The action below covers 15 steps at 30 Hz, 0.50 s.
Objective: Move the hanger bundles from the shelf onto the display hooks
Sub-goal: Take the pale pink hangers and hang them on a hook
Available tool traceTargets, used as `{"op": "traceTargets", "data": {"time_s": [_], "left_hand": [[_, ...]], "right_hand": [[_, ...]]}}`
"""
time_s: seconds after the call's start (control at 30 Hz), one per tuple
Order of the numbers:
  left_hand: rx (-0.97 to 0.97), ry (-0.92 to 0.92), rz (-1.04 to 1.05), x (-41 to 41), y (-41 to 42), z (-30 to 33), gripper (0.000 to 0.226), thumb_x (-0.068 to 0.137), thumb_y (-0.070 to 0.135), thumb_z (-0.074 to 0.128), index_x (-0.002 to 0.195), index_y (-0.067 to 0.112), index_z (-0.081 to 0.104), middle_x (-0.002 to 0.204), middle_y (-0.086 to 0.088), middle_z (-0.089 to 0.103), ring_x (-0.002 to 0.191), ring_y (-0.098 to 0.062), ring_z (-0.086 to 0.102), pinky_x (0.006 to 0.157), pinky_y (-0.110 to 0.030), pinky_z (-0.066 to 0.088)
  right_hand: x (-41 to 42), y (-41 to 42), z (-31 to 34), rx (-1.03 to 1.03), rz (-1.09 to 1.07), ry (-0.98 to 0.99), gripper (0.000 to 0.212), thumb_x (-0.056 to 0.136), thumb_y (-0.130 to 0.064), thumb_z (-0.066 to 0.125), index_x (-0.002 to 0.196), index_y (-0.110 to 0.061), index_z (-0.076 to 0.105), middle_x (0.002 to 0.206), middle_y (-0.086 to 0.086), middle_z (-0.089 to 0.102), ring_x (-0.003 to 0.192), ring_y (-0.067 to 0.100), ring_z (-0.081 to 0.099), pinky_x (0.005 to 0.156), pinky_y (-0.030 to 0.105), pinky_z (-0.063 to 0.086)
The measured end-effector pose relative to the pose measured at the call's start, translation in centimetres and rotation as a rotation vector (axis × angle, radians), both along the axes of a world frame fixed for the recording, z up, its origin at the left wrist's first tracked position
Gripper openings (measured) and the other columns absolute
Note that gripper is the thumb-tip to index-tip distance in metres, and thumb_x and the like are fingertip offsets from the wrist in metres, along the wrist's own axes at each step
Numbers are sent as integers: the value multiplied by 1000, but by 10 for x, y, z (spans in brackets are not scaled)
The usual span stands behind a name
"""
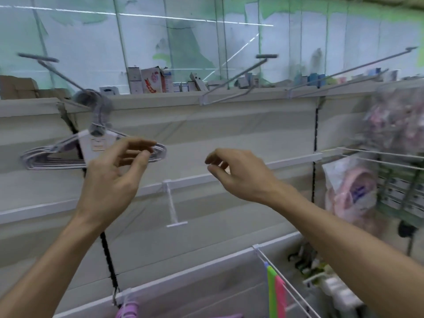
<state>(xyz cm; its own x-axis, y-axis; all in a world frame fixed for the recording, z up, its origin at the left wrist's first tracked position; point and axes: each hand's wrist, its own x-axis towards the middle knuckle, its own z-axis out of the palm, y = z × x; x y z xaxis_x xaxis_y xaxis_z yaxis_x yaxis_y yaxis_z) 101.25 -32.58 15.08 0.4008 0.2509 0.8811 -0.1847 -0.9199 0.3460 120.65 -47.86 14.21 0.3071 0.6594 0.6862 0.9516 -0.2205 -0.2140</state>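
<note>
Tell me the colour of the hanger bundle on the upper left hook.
The hanger bundle is pale lilac-white with a white card label, seen in the head view.

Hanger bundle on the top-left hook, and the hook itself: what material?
Hanger bundle: thin pale lilac rods, smooth sheen, likely coated wire or plastic; blur leaves it open. Hook: slim grey rod, looks like metal.
</note>
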Motion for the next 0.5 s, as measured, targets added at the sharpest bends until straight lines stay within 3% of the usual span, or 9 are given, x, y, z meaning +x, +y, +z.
{"op": "traceTargets", "data": {"time_s": [0.1,0.13,0.17,0.2,0.23,0.27,0.33,0.4,0.5], "left_hand": [[-66,39,-145,19,-42,-8,14,96,19,62,108,15,68,102,1,72,95,-11,70,88,-27,54],[-156,132,-167,33,-43,-4,24,88,33,71,103,15,70,102,-3,73,89,-8,71,82,-22,55],[-171,239,-204,39,-40,-7,51,66,58,82,95,18,71,104,-8,73,78,-4,71,73,-15,55],[-229,260,-172,52,-32,-10,77,35,80,80,86,22,72,107,-12,73,67,0,70,63,-11,54],[-280,252,-188,66,-36,-16,89,20,87,74,81,22,72,107,-14,73,63,1,69,58,-10,53],[-197,226,-282,73,-61,-24,79,34,82,78,85,22,72,104,-12,73,66,-1,70,62,-11,54],[-92,188,-361,90,-149,-23,28,87,44,70,102,21,70,94,-1,73,85,-10,72,80,-19,54],[-43,116,-461,107,-204,-31,13,97,25,60,107,26,68,93,1,73,92,-14,71,87,-23,54],[-35,159,-559,145,-253,-40,17,96,30,59,109,25,67,95,0,73,94,-17,71,87,-26,54]], "right_hand": [[14,-61,-20,-12,-3,20,21,94,-37,51,106,-29,65,99,-11,70,90,12,65,78,41,54],[18,-82,-26,-24,-16,21,20,95,-36,51,106,-28,66,98,-11,71,90,13,65,77,42,54],[23,-102,-31,-37,-38,21,20,95,-36,51,105,-28,67,97,-10,71,90,13,66,76,41,54],[28,-123,-37,-46,-62,27,20,95,-37,51,105,-29,67,97,-10,71,91,13,66,76,41,54],[33,-144,-41,-52,-82,36,21,94,-39,50,105,-30,66,97,-11,71,91,13,66,76,42,54],[38,-165,-46,-55,-98,45,22,94,-38,50,104,-29,67,97,-10,71,91,13,66,76,42,54],[48,-208,-55,-54,-137,67,20,95,-34,52,104,-26,69,97,-9,72,90,12,66,76,41,54],[56,-252,-64,-54,-190,87,18,96,-32,54,103,-25,69,96,-10,72,88,10,65,75,40,54],[71,-321,-86,-53,-298,140,18,94,-38,52,101,-30,66,94,-13,70,85,9,65,72,42,54]]}}
